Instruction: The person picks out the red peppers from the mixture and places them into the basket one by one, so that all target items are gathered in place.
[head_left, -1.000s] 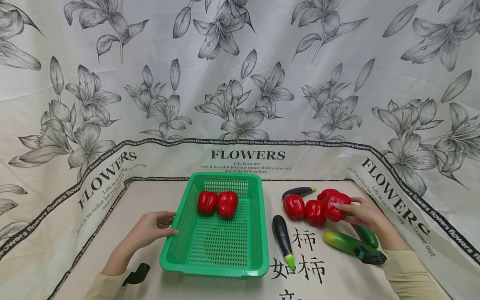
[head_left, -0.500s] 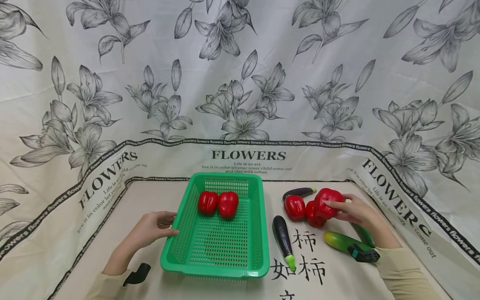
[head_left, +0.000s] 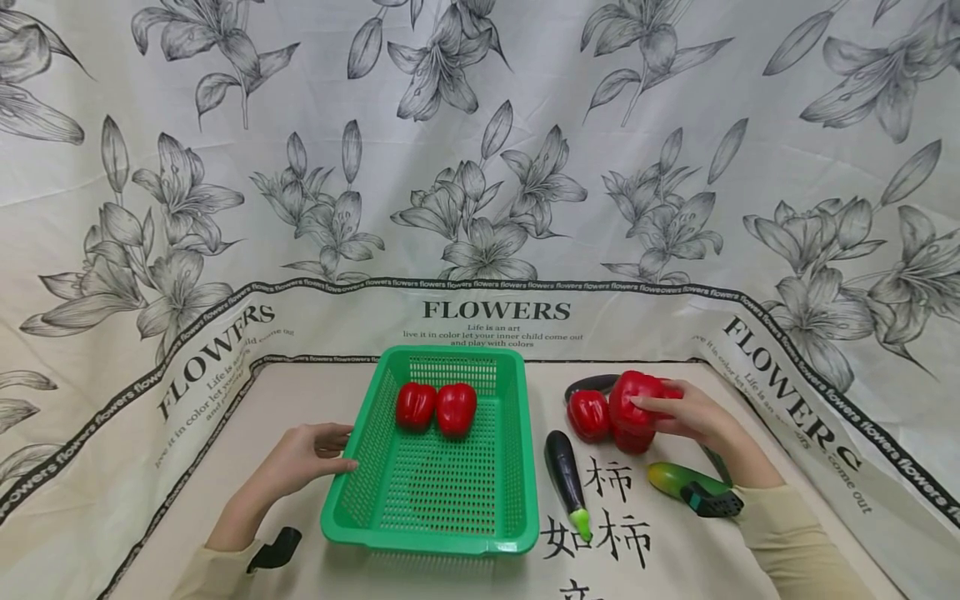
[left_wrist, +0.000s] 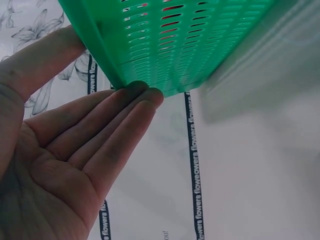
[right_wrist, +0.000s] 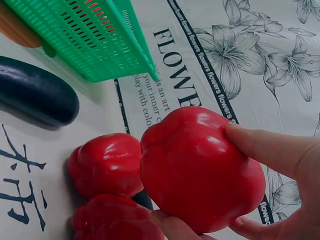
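Observation:
My right hand (head_left: 686, 412) holds a red bell pepper (right_wrist: 197, 170) between thumb and fingers, above other peppers at the right of the table. One red bell pepper (head_left: 588, 415) lies just left of it; another (head_left: 633, 442) sits below, partly hidden by the held one. At the left, my left hand (left_wrist: 75, 135) touches a green perforated basket (head_left: 517, 500). The thumb is at the rim, and the straight fingertips (left_wrist: 150, 97) meet the outer side. Inside the basket, two red bell peppers (head_left: 435, 408) rest side by side near the far end.
A dark eggplant (head_left: 564, 471) with a green stem lies right of the basket. Another eggplant (head_left: 577, 387) lies behind the peppers. A green cucumber-like vegetable (head_left: 671, 479) with a yellowish end lies beneath my right wrist. A flower-printed cloth (head_left: 480, 208) hangs behind the table.
My right hand has moved left and slightly up with the held pepper, which now overlaps the pepper below it. The left hand and basket have stayed in place.

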